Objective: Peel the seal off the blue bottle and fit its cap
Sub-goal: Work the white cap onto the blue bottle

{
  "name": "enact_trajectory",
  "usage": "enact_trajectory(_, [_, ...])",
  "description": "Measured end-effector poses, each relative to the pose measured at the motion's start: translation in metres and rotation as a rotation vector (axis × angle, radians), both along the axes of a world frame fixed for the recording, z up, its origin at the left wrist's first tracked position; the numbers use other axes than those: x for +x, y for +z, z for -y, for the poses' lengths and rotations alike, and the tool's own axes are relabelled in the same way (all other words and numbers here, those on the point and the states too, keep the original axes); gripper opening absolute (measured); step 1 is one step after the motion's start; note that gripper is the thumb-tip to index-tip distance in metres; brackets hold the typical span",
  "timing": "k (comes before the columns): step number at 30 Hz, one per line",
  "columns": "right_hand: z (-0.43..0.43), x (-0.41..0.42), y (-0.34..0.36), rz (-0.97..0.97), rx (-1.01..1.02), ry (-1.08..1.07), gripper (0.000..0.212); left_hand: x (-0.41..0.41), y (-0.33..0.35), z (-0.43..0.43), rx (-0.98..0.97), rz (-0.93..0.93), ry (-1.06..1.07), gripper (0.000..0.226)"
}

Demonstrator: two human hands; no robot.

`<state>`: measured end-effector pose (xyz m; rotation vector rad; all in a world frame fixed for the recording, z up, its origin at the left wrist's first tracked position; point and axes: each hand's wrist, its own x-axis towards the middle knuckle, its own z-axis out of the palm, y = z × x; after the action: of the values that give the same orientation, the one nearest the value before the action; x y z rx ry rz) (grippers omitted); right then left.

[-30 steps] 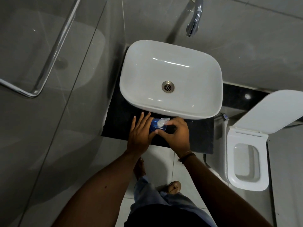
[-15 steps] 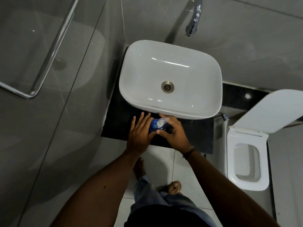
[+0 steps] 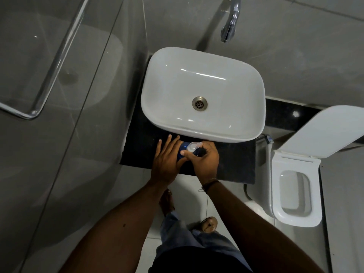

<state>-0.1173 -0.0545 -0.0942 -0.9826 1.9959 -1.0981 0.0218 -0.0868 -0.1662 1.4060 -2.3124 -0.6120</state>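
A blue bottle (image 3: 183, 148) stands on the black counter (image 3: 234, 160) just in front of the white basin. My left hand (image 3: 167, 160) wraps its left side, fingers stretched toward the basin. A clear, whitish pump cap (image 3: 194, 145) sits on top of the bottle, its nozzle pointing right. My right hand (image 3: 205, 161) holds this cap from the right and front, thumb and fingers pinched around it. Most of the bottle body is hidden between the two hands. I cannot make out any seal.
The white basin (image 3: 202, 93) fills the back of the counter, with a chrome tap (image 3: 230, 22) above it. A toilet (image 3: 295, 194) with raised lid stands to the right. A glass panel with a chrome rail (image 3: 55, 62) is on the left. My feet stand on the tiled floor.
Both hands stay on the bottle and cap. My right wrist has turned slightly, the hand shifting a little around the cap; the bottle has not moved from its spot.
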Motion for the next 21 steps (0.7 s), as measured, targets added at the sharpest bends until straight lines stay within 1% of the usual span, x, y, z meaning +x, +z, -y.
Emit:
enact_trajectory(1, [-0.003,-0.004,0.002,0.022,0.011,0.026,0.048,0.000,0.001,0.000,-0.002,-0.009,0.003,0.073])
enact_trajectory(3, [-0.013,-0.015,0.007,0.059,0.034,0.099,0.073,0.000,0.002,0.000,0.003,-0.024,0.005,0.078])
enact_trajectory(4, [-0.018,-0.020,0.012,0.063,0.032,0.146,0.081,0.000,0.002,0.000,0.008,-0.030,0.007,0.079])
enact_trajectory(5, [-0.021,-0.025,0.018,0.035,0.021,0.203,0.082,0.000,0.002,-0.001,0.012,-0.036,0.014,0.077])
enact_trajectory(7, [-0.020,-0.033,0.032,-0.114,0.003,0.352,0.075,-0.001,0.001,-0.001,0.007,-0.038,0.034,0.071])
enact_trajectory(10, [-0.003,-0.040,0.046,-0.449,0.012,0.563,0.057,-0.003,-0.001,-0.001,-0.017,-0.026,0.045,0.067])
enact_trajectory(13, [0.007,-0.037,0.056,-0.676,0.062,0.604,0.043,-0.002,-0.002,0.001,-0.021,-0.023,0.045,0.070])
enact_trajectory(16, [0.007,-0.029,0.059,-0.773,0.095,0.570,0.041,-0.002,-0.003,0.000,-0.010,-0.012,0.038,0.069])
enact_trajectory(21, [0.004,-0.021,0.055,-0.752,0.128,0.494,0.029,-0.001,0.001,0.000,0.027,-0.012,0.030,0.072])
